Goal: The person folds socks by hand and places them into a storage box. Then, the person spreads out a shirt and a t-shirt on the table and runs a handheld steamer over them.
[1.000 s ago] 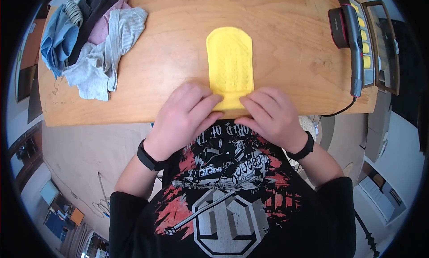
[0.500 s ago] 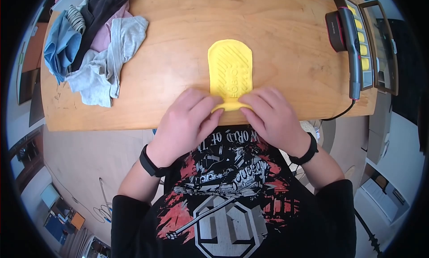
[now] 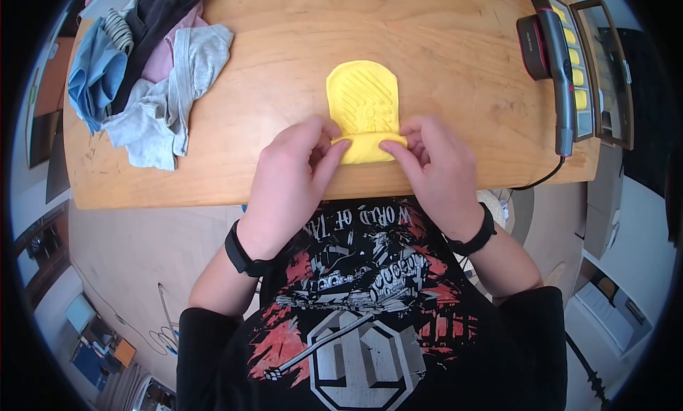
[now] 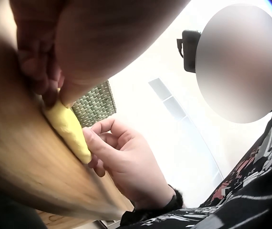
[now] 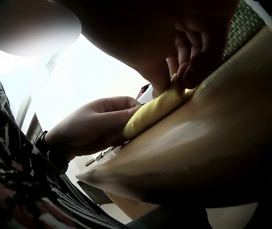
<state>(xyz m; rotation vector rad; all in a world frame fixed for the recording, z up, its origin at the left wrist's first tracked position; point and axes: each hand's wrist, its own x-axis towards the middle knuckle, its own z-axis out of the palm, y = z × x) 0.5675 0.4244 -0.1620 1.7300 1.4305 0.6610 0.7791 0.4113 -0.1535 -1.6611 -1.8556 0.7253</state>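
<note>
A soft yellow sheet with raised stripes and letters lies on the wooden table in the head view, its rounded end pointing away from me. Its near end is turned over into a thick fold. My left hand pinches the left end of that fold, thumb on the near face and fingertips largely hidden behind it. At the right end, my right hand pinches likewise. Both wrist views show the yellow roll low over the tabletop, with my two hands at its ends.
Crumpled clothes lie at the table's left. On the right stand a dark corded handheld appliance and a box of yellow pieces, its see-through lid raised. A green woven item shows in the wrist views.
The near end has been turned over into a larger fold, covering part of the lettering. Both hands have shifted away from the table's front edge, and the thumbs now press the fold's near face.
</note>
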